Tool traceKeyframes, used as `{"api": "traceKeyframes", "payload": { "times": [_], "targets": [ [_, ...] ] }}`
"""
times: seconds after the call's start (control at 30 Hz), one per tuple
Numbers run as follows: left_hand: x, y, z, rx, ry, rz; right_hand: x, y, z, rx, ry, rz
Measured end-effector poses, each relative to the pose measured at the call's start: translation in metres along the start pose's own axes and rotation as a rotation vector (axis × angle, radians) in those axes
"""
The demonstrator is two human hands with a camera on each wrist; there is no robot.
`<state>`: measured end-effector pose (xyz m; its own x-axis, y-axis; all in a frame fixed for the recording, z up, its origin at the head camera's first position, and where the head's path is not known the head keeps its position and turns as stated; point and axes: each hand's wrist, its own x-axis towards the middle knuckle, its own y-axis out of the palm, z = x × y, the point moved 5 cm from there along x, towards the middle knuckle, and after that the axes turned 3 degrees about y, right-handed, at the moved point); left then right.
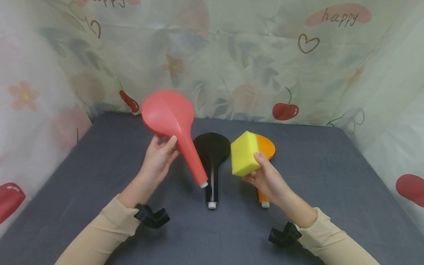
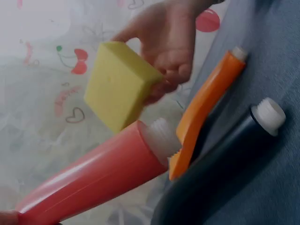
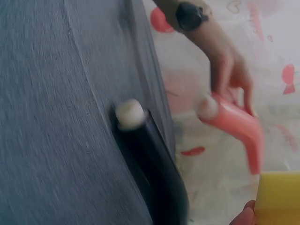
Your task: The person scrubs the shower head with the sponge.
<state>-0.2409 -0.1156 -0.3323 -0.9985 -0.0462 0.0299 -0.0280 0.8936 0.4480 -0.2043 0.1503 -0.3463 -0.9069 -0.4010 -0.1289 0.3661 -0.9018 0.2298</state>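
Note:
Held up over the table, a red shower head (image 1: 169, 114) with a white threaded end (image 2: 161, 136) tilts in my left hand (image 1: 160, 156), which grips it near the neck. My right hand (image 1: 269, 180) pinches a yellow sponge block (image 1: 244, 154) by its right side. Between the hands a black shower head (image 1: 212, 147) lies on the table, its white threaded end toward me. An orange shower head (image 1: 266, 145) lies behind my right hand, partly hidden by the sponge and fingers.
A dark grey cloth covers the table (image 1: 212, 239). Patterned curtains (image 1: 218, 62) stand behind it and along both sides. Each forearm wears a black strap mount (image 1: 152, 217) at the wrist.

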Motion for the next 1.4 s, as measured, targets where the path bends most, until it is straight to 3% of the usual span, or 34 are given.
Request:
{"api": "traceKeyframes", "payload": {
  "times": [0.2, 0.33, 0.47, 0.73, 1.4],
  "targets": [
    [0.005, -0.02, 0.007, 0.158, -0.16, -0.008, -0.002, -0.012, 0.012, -0.051, -0.063, -0.04],
    [0.01, -0.033, 0.012, 0.187, -0.258, -0.004, -0.002, -0.016, 0.013, -0.064, -0.061, -0.064],
    [0.017, -0.046, 0.018, 0.226, -0.312, 0.005, -0.001, -0.018, 0.012, -0.086, -0.039, -0.084],
    [0.022, -0.063, 0.028, 0.32, -0.353, 0.032, 0.001, -0.027, 0.014, -0.162, -0.022, -0.111],
    [0.031, -0.084, 0.042, 0.43, -0.448, 0.14, 0.004, -0.051, 0.017, -0.223, 0.005, -0.158]
  ]
}}
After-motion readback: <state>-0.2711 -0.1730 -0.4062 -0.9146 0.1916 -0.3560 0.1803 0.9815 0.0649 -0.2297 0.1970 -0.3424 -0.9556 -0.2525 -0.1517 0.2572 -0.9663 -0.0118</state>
